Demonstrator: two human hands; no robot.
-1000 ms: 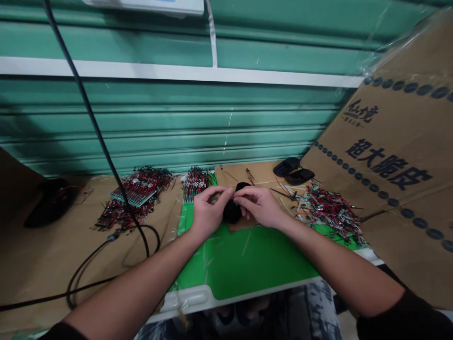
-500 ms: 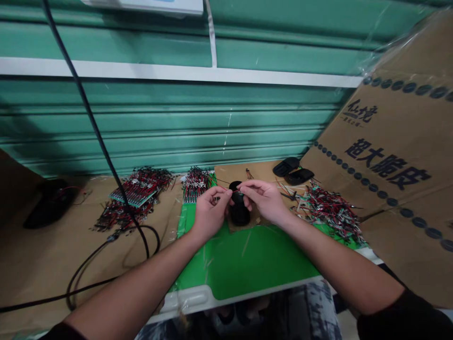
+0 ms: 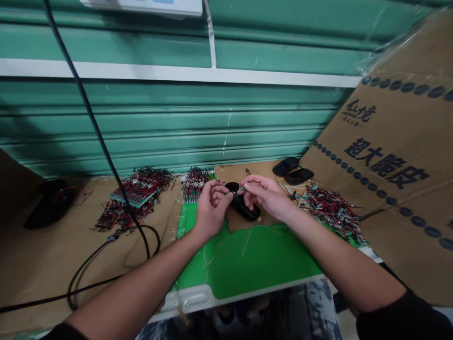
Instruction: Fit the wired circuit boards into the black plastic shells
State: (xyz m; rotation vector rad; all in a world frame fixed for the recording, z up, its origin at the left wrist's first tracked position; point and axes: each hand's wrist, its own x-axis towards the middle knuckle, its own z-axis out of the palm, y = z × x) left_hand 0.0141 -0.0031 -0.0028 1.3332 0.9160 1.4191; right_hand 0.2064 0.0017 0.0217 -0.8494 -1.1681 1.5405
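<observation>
Both hands meet over the back edge of a smooth green mat point(image 3: 244, 264) that lies on the cardboard-covered counter point(image 3: 42, 255). The left hand point(image 3: 209, 208) has its fingers point(image 3: 222, 191) curled narrow, pinching at something too small to make out. The right hand point(image 3: 267, 197) pinches a tiny part with thin wire leads between thumb and forefinger, and the rest of its fingers rest on a glossy black oval casing point(image 3: 243, 207). The casing lies tilted on a scrap of brown cardboard point(image 3: 247, 224), directly under and between the fingertips. Half a second ago the casing stood more upright between the hands; now it lies flatter, its long end turned toward the right wrist, and the right hand has shifted a little farther right. Beyond the left fingers lies a bristly bundle of red and black wired parts point(image 3: 196, 182), and farther left a heap of the same with green circuit boards point(image 3: 136, 193) on top. Off to the right of the right fingers spreads a tangled pile of red and black wire pieces point(image 3: 331, 210), and behind them sit two more black shells point(image 3: 293, 170) by a printed cardboard sheet point(image 3: 392, 156). A thick black cable point(image 3: 106, 156) hangs down and loops on the counter to the left.
</observation>
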